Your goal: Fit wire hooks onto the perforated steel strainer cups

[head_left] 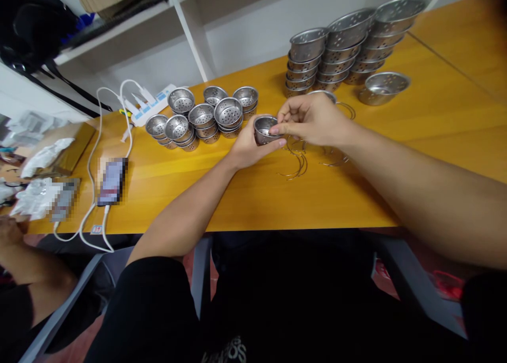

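My left hand [246, 147] is closed around a small perforated metal cup [262, 136], holding it over the table with its mouth facing up. My right hand [307, 119] reaches in from the right, thumb and fingers pinched at the cup's rim; whatever sits between them is hidden. Beneath and beside the right hand, thin curved metal wires [299, 168] lie on the wooden table [245, 204]. Behind that hand another metal cup [324, 95] is partly covered. Left of my hands stand short stacks of similar small cups [203, 115].
Tall stacks of perforated cups [307, 46] stand at the back right, near a single wider cup [383, 90]. Further left are a power strip [148, 110] with white cables, a phone [113, 181] and plastic bags [35, 197]. Another person's arm [37, 278] rests at far left.
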The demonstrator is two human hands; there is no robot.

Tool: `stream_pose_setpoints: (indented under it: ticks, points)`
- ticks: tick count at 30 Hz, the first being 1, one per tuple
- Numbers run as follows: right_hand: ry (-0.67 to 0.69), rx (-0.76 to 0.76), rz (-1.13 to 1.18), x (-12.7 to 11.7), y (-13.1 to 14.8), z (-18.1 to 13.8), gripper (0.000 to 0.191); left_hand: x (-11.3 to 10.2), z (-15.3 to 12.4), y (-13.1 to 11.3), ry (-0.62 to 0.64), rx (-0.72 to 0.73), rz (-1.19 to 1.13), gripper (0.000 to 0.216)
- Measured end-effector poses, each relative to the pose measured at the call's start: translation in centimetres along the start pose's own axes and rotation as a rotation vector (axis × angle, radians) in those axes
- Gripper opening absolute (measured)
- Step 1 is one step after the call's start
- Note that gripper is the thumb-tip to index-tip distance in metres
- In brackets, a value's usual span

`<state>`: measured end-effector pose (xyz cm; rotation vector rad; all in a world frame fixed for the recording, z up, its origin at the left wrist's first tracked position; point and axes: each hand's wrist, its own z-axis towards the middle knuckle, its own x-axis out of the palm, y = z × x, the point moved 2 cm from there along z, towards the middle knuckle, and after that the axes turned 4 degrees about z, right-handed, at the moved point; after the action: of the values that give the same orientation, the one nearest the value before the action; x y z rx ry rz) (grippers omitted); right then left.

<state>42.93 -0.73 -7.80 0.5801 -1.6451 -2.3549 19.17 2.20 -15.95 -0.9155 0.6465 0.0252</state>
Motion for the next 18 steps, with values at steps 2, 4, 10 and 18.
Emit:
stream_pose_setpoints:
  ticks: [2,4,10,18]
  points:
    - [0.005,-0.013,0.001,0.0,-0.2,0.1,0.058,-0.1,0.0,-0.1,0.000,-0.011,-0.001,0.095]
    - [0.007,-0.030,0.006,0.0,-0.1,0.1,0.059,-0.2,0.1,-0.3,-0.007,-0.033,-0.016,0.095]
    - [0.022,-0.056,-0.029,-0.1,0.8,-0.5,0.058,-0.1,0.0,-1.4,-0.075,-0.087,-0.074,0.098]
    - [-0.081,-0.200,-0.264,-1.6,0.8,-0.9,0.038,-0.4,-0.1,-1.8,-0.106,-0.182,-0.078,0.103]
